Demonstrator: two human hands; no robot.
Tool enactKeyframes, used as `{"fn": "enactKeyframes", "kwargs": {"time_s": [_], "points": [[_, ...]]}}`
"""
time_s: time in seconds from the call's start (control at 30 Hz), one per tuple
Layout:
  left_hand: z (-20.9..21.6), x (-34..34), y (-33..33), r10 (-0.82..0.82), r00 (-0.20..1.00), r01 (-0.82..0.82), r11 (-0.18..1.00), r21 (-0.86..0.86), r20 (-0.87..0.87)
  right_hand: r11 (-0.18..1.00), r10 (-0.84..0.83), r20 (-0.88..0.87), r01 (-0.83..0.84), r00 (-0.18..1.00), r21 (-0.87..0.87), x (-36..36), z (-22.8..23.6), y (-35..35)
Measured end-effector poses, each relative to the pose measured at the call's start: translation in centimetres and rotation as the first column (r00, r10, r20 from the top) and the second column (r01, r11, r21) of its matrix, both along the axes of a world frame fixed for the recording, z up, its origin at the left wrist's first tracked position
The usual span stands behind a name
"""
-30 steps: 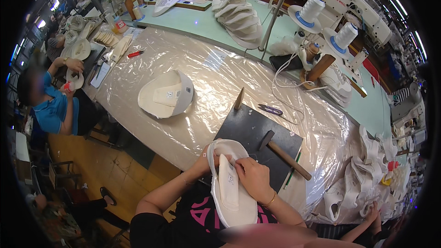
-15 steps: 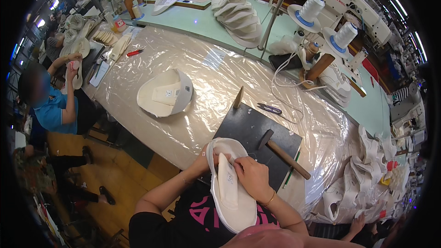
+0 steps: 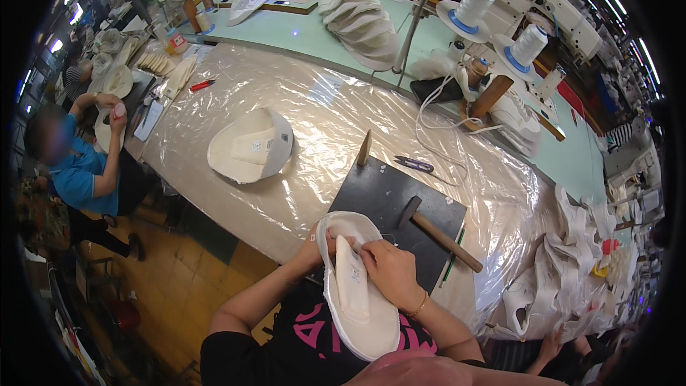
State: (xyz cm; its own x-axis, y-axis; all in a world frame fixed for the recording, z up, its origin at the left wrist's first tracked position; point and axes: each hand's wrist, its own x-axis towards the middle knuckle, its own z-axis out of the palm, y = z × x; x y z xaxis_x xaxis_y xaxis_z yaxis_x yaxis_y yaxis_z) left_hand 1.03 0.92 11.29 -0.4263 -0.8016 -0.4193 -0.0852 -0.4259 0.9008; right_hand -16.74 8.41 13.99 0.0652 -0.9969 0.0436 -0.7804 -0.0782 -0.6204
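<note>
A white shoe upper (image 3: 380, 320) rests upright against my body at the table's near edge, its padded collar toward the table. From the left, my left hand (image 3: 311, 249) grips the collar, with most of its fingers hidden behind and inside the upper. My right hand (image 3: 391, 267) pinches the collar's right side, fingers curled near the top of the tongue (image 3: 350, 279). Just beyond the hands lies a black board (image 3: 364, 196). On it is a hammer (image 3: 436, 232) with a wooden handle, head toward the middle.
A second white upper (image 3: 246, 146) stands on the plastic-covered table (image 3: 171, 143). Thread snips (image 3: 414, 164) and a green pencil (image 3: 451, 261) lie by the board. Stacked uppers (image 3: 554, 264) fill the right side. Sewing machines (image 3: 532, 3) and thread cones (image 3: 474, 7) stand beyond. Co-workers sit left and far.
The view has shifted slightly, so the table things sit a little further left. Both my hands keep their hold on the upper. A person walking at the left has moved.
</note>
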Motion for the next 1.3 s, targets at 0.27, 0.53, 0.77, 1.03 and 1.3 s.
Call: {"fn": "enactKeyframes", "kwargs": {"time_s": [0.27, 0.53, 0.77, 1.03, 1.3], "points": [[-2.0, 0.3, 0.1, -0.011, 0.999, 0.009, 0.999, 0.047, 0.053, 0.997, 0.026, 0.009, -0.026, 1.0, -0.073, -0.1, -0.4, 0.1], [-2.0, 0.1, 0.8, 0.064, 0.998, -0.06, 0.987, 0.147, -0.022, 0.997, 0.031, -0.058, -0.035, 0.998, -0.067, -0.2, -1.3, 0.2], [-3.9, 0.5, 1.6, 0.198, 0.978, -0.171, 0.947, 0.272, -0.072, 0.997, 0.029, -0.103, -0.036, 0.994, -0.062, -0.2, -2.1, 0.3], [-1.7, 0.0, 1.5, 0.082, 0.997, -0.075, 0.962, 0.263, -0.016, 0.998, 0.027, -0.101, -0.032, 0.995, -0.046, -0.4, -2.0, 0.3], [-2.2, -1.2, 0.8, 0.137, 0.989, -0.123, 0.973, 0.198, -0.057, 0.999, 0.035, -0.119, -0.038, 0.992, -0.028, -0.6, -2.0, -0.2]]}}
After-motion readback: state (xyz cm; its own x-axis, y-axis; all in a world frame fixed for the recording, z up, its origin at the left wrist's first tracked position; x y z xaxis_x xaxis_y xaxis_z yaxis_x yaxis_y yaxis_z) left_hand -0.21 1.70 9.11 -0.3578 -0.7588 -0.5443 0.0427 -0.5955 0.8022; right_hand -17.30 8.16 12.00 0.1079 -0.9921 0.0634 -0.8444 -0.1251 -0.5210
